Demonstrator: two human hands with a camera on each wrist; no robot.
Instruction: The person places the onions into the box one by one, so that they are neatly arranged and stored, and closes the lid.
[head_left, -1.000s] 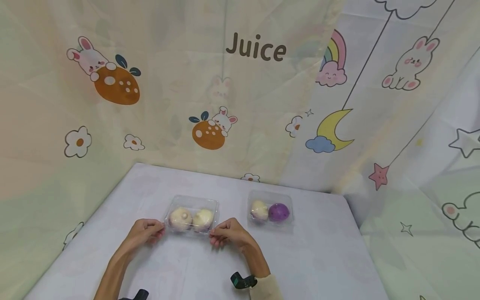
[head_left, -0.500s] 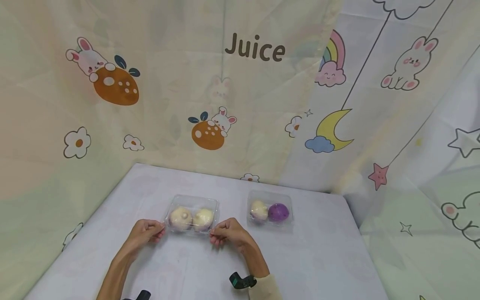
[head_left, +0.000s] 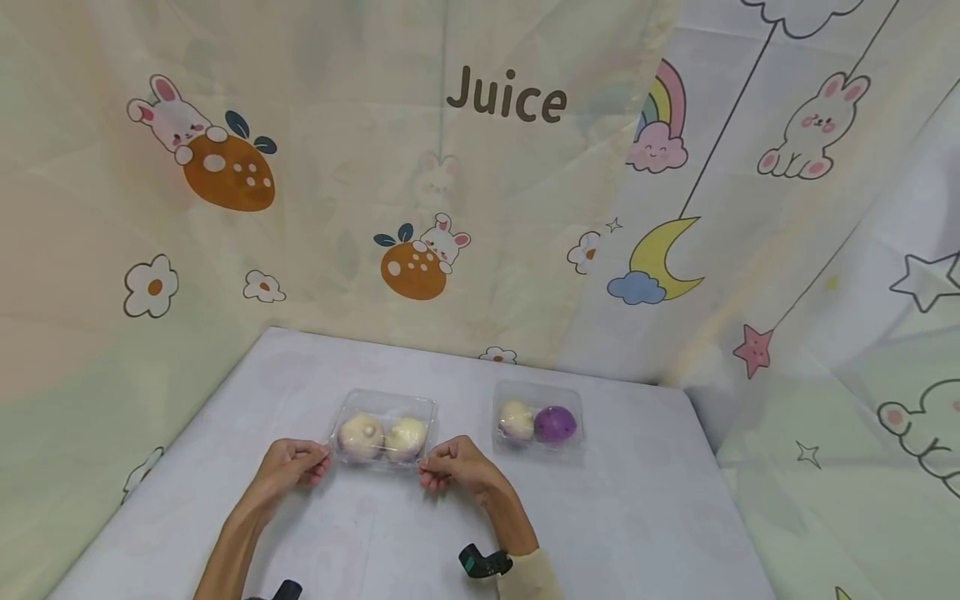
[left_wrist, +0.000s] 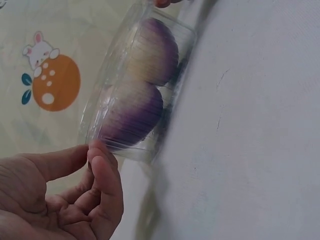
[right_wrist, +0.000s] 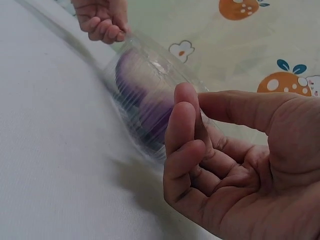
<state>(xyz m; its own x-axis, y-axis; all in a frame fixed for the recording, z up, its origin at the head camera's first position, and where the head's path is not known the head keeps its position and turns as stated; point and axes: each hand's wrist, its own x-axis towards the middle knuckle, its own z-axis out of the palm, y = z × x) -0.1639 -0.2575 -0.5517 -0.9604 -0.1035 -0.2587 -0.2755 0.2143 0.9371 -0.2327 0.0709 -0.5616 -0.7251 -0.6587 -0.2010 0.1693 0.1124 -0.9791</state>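
A clear plastic clamshell box (head_left: 386,402) at the middle left of the table holds two round, turnip-like vegetables, cream above and purple below. One turnip (head_left: 362,437) lies beside the other turnip (head_left: 406,439). My left hand (head_left: 288,463) pinches the box's front left corner between thumb and fingertips, its other fingers curled. At the front right corner, my right hand (head_left: 461,463) pinches the rim the same way. The left wrist view shows the purple undersides of the turnips (left_wrist: 132,115) through the wall. In the right wrist view my right fingers (right_wrist: 182,120) cover part of the box.
Another clear box (head_left: 543,455) stands to the right on the white table (head_left: 637,500), with one cream vegetable (head_left: 517,421) and one purple vegetable (head_left: 555,424) inside. A printed curtain (head_left: 330,125) hangs behind the table.
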